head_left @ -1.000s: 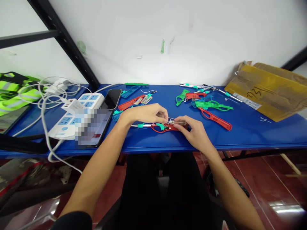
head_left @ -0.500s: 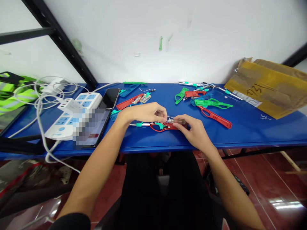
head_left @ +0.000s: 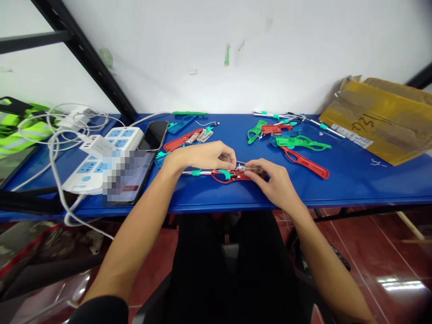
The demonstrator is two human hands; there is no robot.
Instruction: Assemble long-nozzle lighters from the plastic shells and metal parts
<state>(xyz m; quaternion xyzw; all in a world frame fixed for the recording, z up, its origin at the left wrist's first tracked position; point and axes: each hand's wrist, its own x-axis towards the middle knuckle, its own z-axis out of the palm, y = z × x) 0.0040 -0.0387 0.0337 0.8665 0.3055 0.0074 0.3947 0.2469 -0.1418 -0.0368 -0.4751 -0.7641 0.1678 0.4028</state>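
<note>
My left hand (head_left: 216, 155) is closed in a pinch just above a red lighter half-shell (head_left: 222, 180). What its fingertips grip is too small to tell; a thin wire or tube shows beside them. Closed from the right, my right hand (head_left: 270, 177) grips a clear lighter fuel tank (head_left: 255, 169), partly covered by the fingers, over the red shell. A turquoise trigger (head_left: 225, 173) sits in the shell. To the left a metal lighter nozzle tube (head_left: 189, 173) with a turquoise collar reaches out under my left wrist.
More red, green and blue lighter shells (head_left: 305, 163) lie at the back right beside metal tubes (head_left: 266, 114). Other shells and clear tanks (head_left: 204, 135) lie back left. Left are two phones (head_left: 153, 136), a power strip (head_left: 101, 157) and white cables. A cardboard box (head_left: 381, 117) stands right.
The camera view has tilted slightly. Both hands keep nearly the same pose over the red shell, with no clear movement of the parts.
</note>
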